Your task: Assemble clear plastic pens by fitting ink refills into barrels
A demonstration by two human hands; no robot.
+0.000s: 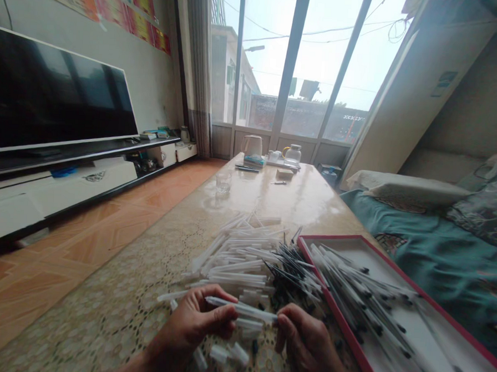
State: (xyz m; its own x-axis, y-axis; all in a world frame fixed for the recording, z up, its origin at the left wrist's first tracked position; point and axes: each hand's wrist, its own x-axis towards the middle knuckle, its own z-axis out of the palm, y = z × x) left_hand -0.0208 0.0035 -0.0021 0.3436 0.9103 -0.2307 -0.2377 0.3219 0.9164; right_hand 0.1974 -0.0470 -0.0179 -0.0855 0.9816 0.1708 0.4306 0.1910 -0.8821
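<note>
A translucent white pen barrel (252,311) is held level between both hands above the table. My left hand (202,317) is closed, its thumb and fingers pinching the barrel near its pointed end. At the other end, the fingertips of my right hand (303,336) are closed on the barrel; whatever small part they cover is hidden. Just beyond the hands lies a heap of white pen barrels (238,257). Thin dark refills (296,266) are piled beside it, with small black pieces near them. Short white caps (229,352) lie close below the hands.
To the right, a red-edged shallow box (354,242) holds many pens with black ends. A drinking glass (222,183) stands farther up the patterned table (117,307). At the far end are a jug (292,155), a tissue box (253,161) and other items. A sofa (428,251) borders the right.
</note>
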